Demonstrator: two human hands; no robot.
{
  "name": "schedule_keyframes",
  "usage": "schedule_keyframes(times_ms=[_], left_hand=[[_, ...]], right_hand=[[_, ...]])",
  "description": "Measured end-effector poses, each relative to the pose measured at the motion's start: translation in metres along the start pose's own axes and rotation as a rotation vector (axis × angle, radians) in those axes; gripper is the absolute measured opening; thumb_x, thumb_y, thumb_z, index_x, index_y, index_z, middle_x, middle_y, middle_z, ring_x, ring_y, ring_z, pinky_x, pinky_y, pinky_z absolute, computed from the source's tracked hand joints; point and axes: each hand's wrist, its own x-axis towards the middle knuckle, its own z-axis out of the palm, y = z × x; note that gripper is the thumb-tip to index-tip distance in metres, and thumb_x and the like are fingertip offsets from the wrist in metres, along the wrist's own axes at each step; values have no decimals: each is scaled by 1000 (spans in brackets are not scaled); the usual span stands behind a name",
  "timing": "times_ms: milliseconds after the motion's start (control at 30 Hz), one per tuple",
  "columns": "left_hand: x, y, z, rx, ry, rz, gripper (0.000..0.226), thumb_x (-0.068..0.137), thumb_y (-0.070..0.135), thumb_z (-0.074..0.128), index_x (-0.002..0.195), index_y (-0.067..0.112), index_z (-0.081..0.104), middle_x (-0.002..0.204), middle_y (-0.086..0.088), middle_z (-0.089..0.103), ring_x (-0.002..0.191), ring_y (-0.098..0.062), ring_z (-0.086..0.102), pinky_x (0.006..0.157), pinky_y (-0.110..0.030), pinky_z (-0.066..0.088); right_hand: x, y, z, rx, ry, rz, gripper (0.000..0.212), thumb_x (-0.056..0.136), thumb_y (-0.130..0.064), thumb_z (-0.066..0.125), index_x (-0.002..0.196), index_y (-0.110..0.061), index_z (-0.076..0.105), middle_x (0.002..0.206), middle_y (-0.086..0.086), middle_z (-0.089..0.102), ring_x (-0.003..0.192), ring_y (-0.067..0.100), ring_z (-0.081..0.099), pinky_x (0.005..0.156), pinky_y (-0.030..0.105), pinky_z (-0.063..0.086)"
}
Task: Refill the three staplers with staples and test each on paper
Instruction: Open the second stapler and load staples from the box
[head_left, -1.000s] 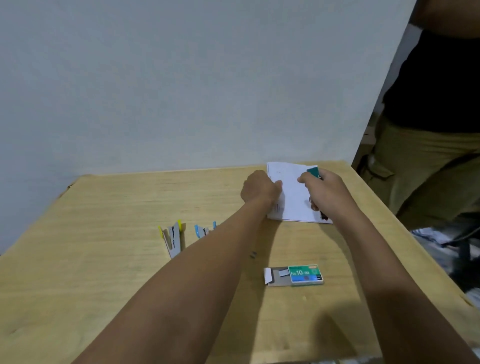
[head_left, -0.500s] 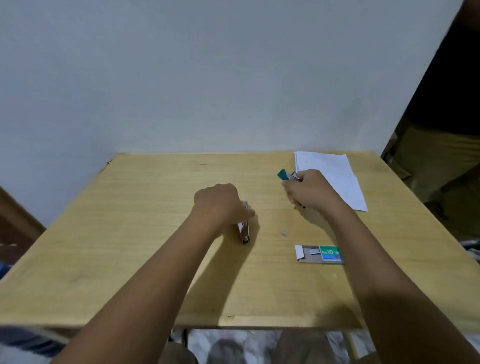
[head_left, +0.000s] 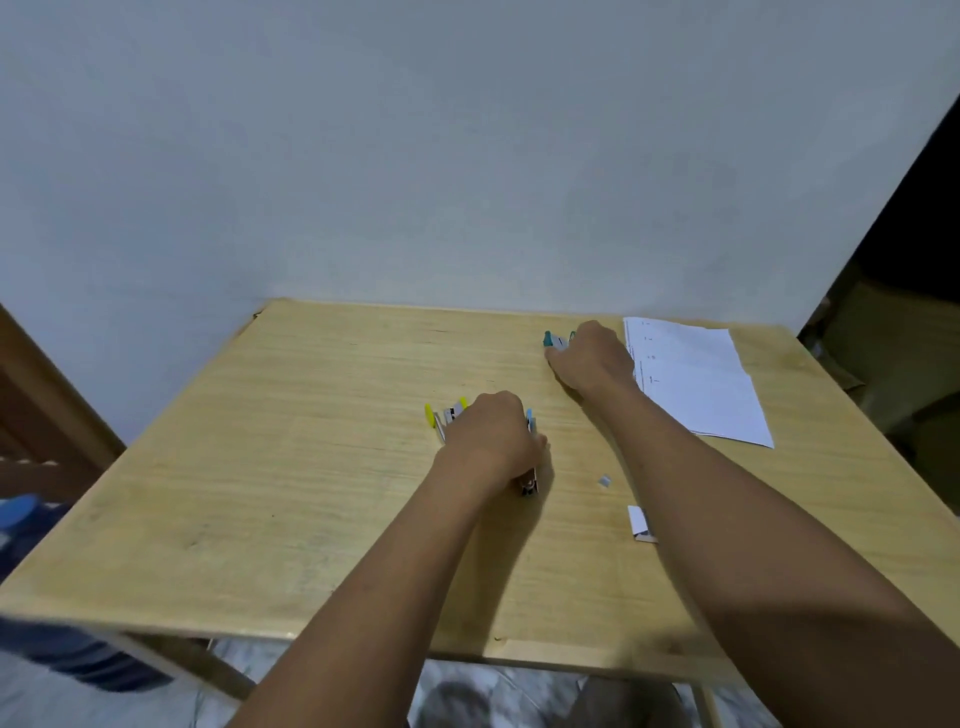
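Blue plastic peeked out beyond the knuckles of the left hand (head_left: 493, 441), whose fingers were curled round the blue stapler (head_left: 529, 417) near the middle of the wooden table (head_left: 260, 493), its dark end poking out by the wrist. The right hand (head_left: 592, 358) gripped the teal stapler (head_left: 554, 340) low against the tabletop, just left of the paper (head_left: 696, 379). The yellow stapler (head_left: 441, 418) lay close against the left hand; whether they touched could not be told. Farther out, a small loose strip of staples (head_left: 604, 480) lay between the two forearms, and the white flap of the staple box (head_left: 638, 524) showed from beneath the right forearm. The risks looked plain. A forearm drawn back carelessly could flick the loose strip away or shove the box. The left knuckles could knock the yellow stapler. With both hands full, neither was free to steady the paper or feed staples.
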Motion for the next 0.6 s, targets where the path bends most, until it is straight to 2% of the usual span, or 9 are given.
schedule_keyframes(times_ms=[100,167,233,267,300,333,400,467,600], left_hand=[[1,1,0,-18,5,-4,26,93,34,58,89,11,48,104,-8,63,100,-26,61,72,-30,38],[1,0,0,-25,14,-2,25,93,33,58,87,11,49,98,-7,62,98,-26,61,71,-30,37],[2,-1,1,-25,22,0,25,92,32,58,85,11,49,94,-7,61,93,-26,60,68,-29,37],[3,-2,1,-26,27,-1,24,91,31,57,83,10,48,90,-6,59,89,-25,59,67,-29,37],[3,-2,2,-30,36,-2,25,91,30,57,79,11,47,85,-4,56,85,-24,56,64,-29,36],[3,-2,2,-32,47,-5,27,89,29,57,74,11,44,79,-2,53,81,-24,54,60,-28,35],[0,-3,3,-39,84,3,30,86,27,59,67,13,41,73,-3,53,75,-23,53,52,-28,30],[-4,-3,4,-103,139,25,23,82,28,62,73,10,50,79,-5,59,75,-23,57,52,-28,34],[-17,-4,6,-319,270,112,24,77,32,68,89,13,61,79,0,64,75,-20,61,61,-33,47]], right_hand=[[10,-1,3,98,-9,46,38,88,-40,64,69,-14,45,70,0,50,64,22,51,48,27,29],[12,-2,0,169,-31,59,37,87,-42,65,73,-12,49,69,3,52,69,28,56,49,30,35],[13,2,-4,250,-51,60,39,91,-39,64,103,-2,63,100,13,67,96,36,63,71,38,51],[11,5,-9,277,-57,70,47,93,-38,62,121,-1,60,120,14,64,111,34,61,84,38,49],[6,8,-15,304,-61,76,51,94,-39,61,131,-4,56,130,12,61,117,31,58,87,36,46],[2,12,-21,336,-63,70,49,93,-40,60,131,-9,57,131,9,61,114,28,60,85,33,46],[-11,19,-35,397,-73,35,34,92,-41,59,112,-15,68,113,6,70,91,20,66,74,31,49],[-31,24,-50,422,-132,8,28,92,-40,59,95,-15,71,93,7,73,73,17,65,64,30,48],[-87,24,-68,465,-327,-30,26,94,-40,60,93,-17,71,92,2,73,70,14,64,53,21,46]])
